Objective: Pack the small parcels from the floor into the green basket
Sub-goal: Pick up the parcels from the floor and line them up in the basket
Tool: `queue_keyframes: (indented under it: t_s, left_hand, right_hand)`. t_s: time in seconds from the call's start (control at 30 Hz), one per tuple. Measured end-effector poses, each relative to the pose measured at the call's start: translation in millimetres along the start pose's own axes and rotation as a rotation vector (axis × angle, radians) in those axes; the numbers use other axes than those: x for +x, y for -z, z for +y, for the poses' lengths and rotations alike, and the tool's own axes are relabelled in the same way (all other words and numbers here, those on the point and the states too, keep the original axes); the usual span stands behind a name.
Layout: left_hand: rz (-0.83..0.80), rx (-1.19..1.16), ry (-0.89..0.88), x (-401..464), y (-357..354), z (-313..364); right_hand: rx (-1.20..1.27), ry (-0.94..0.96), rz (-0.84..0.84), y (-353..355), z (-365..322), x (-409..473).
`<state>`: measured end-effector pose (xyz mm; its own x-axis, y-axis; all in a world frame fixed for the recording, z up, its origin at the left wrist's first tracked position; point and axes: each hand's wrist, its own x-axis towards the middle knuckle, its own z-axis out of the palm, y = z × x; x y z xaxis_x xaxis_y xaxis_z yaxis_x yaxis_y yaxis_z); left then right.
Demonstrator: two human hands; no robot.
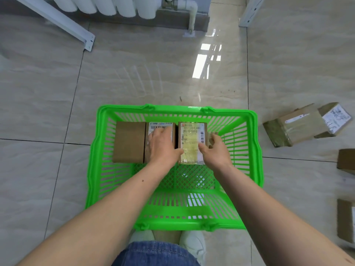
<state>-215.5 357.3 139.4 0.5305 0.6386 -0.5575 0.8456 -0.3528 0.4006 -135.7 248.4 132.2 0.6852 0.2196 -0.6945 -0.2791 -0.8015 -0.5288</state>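
Note:
The green basket [96, 150] stands on the tiled floor right in front of me. Three small parcels lie in a row along its far end: a plain brown box [129, 142] at the left, a labelled box [159, 126] in the middle, and a taped parcel with a white label [192, 141] at the right. My left hand [163, 146] rests flat on the middle box, thumb against the taped parcel. My right hand [216, 148] grips the taped parcel's right side, fingers down its edge. The near half of the basket holds nothing.
More brown parcels lie on the floor to the right: a taped pair [305, 123], one at the right edge [346, 160] and one lower [345, 221]. White shelf legs [57, 20] and a radiator [107, 4] stand at the back. My shoes [192, 242] touch the basket's near side.

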Motion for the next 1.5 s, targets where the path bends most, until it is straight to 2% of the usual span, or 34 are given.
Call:
queue_keyframes:
  t_s: [0.3, 0.53, 0.73, 0.9, 1.17, 1.5]
  left_hand:
    - [-0.045, -0.038, 0.006, -86.2, 89.7, 75.2]
    - [-0.092, 0.005, -0.147, -162.1, 148.2, 176.3]
    - [-0.143, 0.040, -0.283, -234.9, 155.8, 258.9]
    - [-0.214, 0.060, -0.364, -295.1, 133.6, 316.5]
    - [-0.316, 0.057, -0.410, -373.7, 37.8, 384.9]
    - [-0.393, 0.079, -0.404, -413.5, -68.0, 454.1]
  right_hand:
    - [0.122, -0.056, 0.073, 83.5, -44.3, -104.6]
    - [0.345, -0.058, 0.219, 175.9, -82.2, -195.7]
    - [0.505, -0.086, 0.329, 258.9, -68.3, -259.1]
    - [0.558, -0.114, 0.423, 324.3, -26.0, -295.4]
    - [0.577, -0.158, 0.480, 418.3, 79.2, -327.5]
    - [0.602, -0.269, 0.516, 511.9, 191.8, -322.6]
